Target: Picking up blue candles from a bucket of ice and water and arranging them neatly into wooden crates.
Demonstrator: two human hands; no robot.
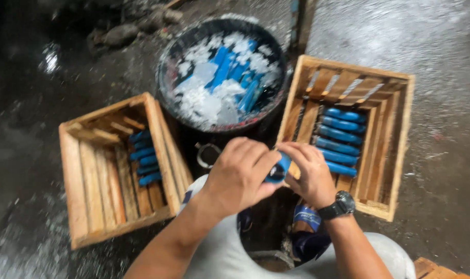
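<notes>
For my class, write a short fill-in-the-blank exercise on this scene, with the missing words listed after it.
1. Both hands, the left hand and the right hand, hold one ____ tube.
2. The black tub holds tubes and chunks of ____.
3. The crates on either side are made of ____.
4. A watch sits on the ____ wrist.

Missing words: blue; ice; wood; right

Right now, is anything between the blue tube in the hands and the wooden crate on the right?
Nothing visible. Both hands, left hand and right hand, hold the blue tube beside the right crate, whose top is open.
</notes>
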